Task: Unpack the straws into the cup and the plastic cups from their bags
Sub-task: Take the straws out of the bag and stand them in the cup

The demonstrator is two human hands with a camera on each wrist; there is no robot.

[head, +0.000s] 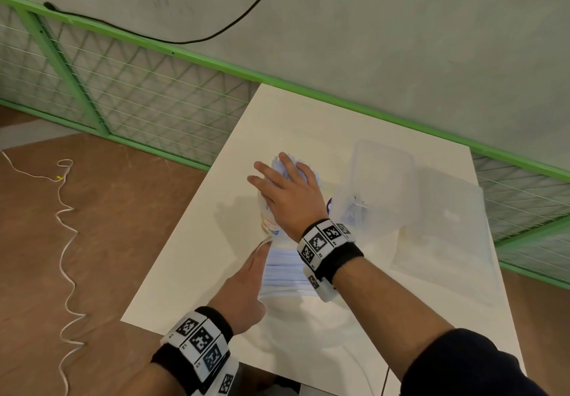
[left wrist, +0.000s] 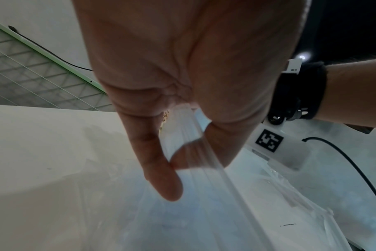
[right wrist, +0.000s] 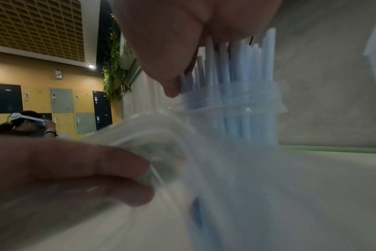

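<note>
Right now my right hand point(head: 285, 193) lies flat on top of the straws point(right wrist: 236, 88), fingers spread and fairly straight, palm pressing on their upper ends. They are pale blue and white and stand upright in the clear cup point(right wrist: 243, 118), which rests on the white table point(head: 191, 272) toward its left side. From the right wrist view the straw tips poke well above the cup's rim and touch my palm. My left hand point(head: 243, 290) sits nearer to me, just below the cup — its thumb and forefinger pinch the edge of a clear plastic bag point(left wrist: 204, 212), and the film runs from that pinch down across the tabletop. A few more straws in wrappers point(head: 287, 275) lie flat on the table between my two wrists, seemingly inside or under that bag; I cannot tell which. To the right of the cup stands a sleeve of stacked plastic cups point(head: 379, 179) in its own transparent bag, leaning a little, and beyond it another flat clear bag point(head: 447, 241) lies on the table's right part. My hands are apart — one on the straws, one on the bag.
</note>
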